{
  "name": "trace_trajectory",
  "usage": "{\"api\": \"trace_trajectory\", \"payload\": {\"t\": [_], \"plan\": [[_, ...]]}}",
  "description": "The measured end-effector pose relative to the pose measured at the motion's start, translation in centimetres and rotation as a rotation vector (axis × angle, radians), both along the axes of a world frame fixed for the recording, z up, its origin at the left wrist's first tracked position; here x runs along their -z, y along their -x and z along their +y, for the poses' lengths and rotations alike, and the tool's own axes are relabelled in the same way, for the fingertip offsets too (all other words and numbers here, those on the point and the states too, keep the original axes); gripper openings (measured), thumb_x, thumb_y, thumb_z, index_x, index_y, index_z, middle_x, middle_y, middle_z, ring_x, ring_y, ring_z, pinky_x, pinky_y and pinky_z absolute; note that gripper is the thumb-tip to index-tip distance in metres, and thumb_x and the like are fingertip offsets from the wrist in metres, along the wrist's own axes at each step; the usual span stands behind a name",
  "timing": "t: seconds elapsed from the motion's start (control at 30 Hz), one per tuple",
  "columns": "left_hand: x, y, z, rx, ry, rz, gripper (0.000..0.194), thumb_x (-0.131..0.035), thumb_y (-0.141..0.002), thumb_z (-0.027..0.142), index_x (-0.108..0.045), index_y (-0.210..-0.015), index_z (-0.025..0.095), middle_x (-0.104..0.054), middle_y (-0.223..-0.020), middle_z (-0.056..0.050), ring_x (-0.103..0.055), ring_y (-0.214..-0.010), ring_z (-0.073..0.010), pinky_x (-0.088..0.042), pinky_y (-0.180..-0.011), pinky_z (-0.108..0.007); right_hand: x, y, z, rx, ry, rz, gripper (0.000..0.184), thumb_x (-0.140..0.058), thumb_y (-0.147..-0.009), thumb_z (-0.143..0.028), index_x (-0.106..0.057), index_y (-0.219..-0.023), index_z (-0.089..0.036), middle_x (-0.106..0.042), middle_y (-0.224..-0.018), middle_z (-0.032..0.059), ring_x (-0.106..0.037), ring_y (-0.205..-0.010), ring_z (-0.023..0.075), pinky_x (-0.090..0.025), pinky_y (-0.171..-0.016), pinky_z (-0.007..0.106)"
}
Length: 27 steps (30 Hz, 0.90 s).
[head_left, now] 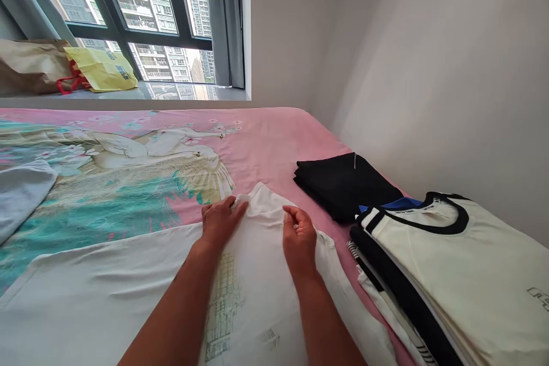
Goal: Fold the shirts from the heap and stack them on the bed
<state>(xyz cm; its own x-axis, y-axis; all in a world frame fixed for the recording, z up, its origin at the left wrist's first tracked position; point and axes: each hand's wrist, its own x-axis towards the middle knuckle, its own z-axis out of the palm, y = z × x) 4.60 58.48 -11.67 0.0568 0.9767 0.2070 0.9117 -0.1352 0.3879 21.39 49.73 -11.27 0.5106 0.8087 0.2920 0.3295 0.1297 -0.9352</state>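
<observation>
A white T-shirt (257, 291) with a faint green building print lies spread on the bed in front of me. My left hand (222, 217) is closed on the shirt near its far edge, thumb stretched along the fabric. To its right, my right hand (299, 234) pinches the same shirt, fingers curled in. Between the two hands the cloth bunches up into a small raised peak. The near end of the shirt runs out of the bottom of the view, partly hidden by my forearms.
A stack of folded shirts (493, 263), cream with black collar on top, stands at the right. Beyond it lies folded black clothing (343, 183). Pale grey cloth (21, 194) rests at the left on the patterned pink sheet (266, 143). Bags, one yellow (105, 68), sit on the windowsill.
</observation>
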Motion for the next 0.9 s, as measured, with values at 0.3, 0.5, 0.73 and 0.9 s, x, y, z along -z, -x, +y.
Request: {"api": "trace_trajectory", "payload": {"t": [0.3, 0.5, 0.73, 0.9], "plan": [[-0.7, 1.0, -0.6, 0.174, 0.083, -0.368, 0.018, -0.047, -0.069, 0.023, -0.062, -0.079, 0.02, -0.059, -0.066, 0.003, -0.053, -0.069, -0.013, -0.037, -0.07, -0.024, -0.7, -3.2, 1.3, -0.21, 0.298, 0.669, 0.053, -0.05, -0.079, -0.036, -0.033, -0.127, -0.024, -0.048, -0.058, -0.01, -0.04, -0.037, 0.006, -0.025, -0.031, 0.013], [-1.4, 1.5, -1.4, 0.244, 0.175, -0.452, 0.022, -0.045, -0.068, 0.023, -0.06, -0.084, 0.021, -0.059, -0.07, 0.004, -0.053, -0.068, -0.0127, -0.037, -0.064, -0.023, 0.7, -2.4, 2.1, -0.189, 0.537, 0.407, 0.039, -0.044, -0.083, -0.032, -0.042, -0.119, -0.02, -0.046, -0.052, -0.0095, -0.034, -0.03, 0.0062, -0.021, -0.026, 0.015], [-3.0, 1.4, -1.8, 0.16, 0.215, -0.195, 0.014, -0.044, -0.071, 0.026, -0.056, -0.075, 0.02, -0.06, -0.072, 0.0, -0.053, -0.069, -0.0149, -0.035, -0.061, -0.025, 1.1, -2.7, 2.3, -0.138, 0.518, 0.31, 0.048, -0.043, -0.083, -0.037, -0.033, -0.128, -0.025, -0.055, -0.057, -0.0061, -0.048, -0.035, 0.0102, -0.032, -0.027, 0.017], [-3.0, 1.5, -1.9, 0.241, 0.22, -0.19, 0.013, -0.047, -0.064, 0.02, -0.057, -0.072, 0.02, -0.06, -0.074, 0.001, -0.053, -0.072, -0.0148, -0.036, -0.062, -0.024, 1.3, -2.8, 2.4, -0.18, 0.568, 0.266, 0.023, -0.045, -0.078, -0.034, -0.05, -0.097, -0.022, -0.053, -0.053, -0.0064, -0.044, -0.031, 0.009, -0.03, -0.026, 0.017]]}}
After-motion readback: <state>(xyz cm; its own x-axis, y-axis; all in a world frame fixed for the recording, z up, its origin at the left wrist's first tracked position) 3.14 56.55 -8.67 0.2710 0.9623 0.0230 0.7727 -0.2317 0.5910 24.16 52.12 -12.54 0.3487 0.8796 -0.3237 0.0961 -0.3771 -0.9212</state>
